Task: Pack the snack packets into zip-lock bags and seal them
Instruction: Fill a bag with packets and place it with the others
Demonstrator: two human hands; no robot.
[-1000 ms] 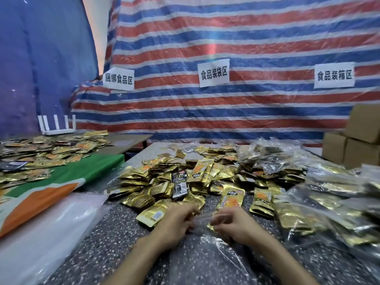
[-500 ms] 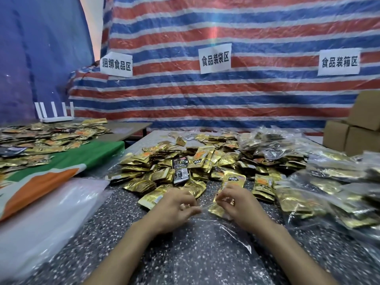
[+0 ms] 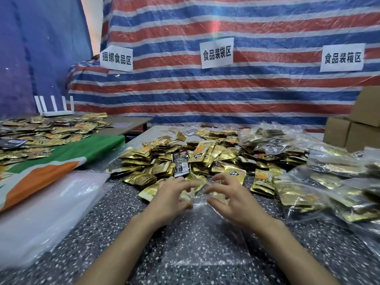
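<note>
Table (image 3: 92, 233): left hand (image 3: 171, 197), right hand (image 3: 230, 199) now uncurled over zip-lock bag (image 3: 205, 239).

Three white paper signs on the striped tarp (image 3: 246, 95), all readable: left sign (image 3: 116, 58) says 捆绑食品区, middle sign (image 3: 217, 52) says 食品装袋区, right sign (image 3: 342, 57) says 食品装箱区. The gold packets (image 3: 234, 174) on the worktop have print too, but it's too small and blurry to read.

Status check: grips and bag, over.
Left grip blurred at bag mouth, hold unclear. Right grip open, spread above it. Bag flat on table, looks empty. Packet pile just beyond.
</note>
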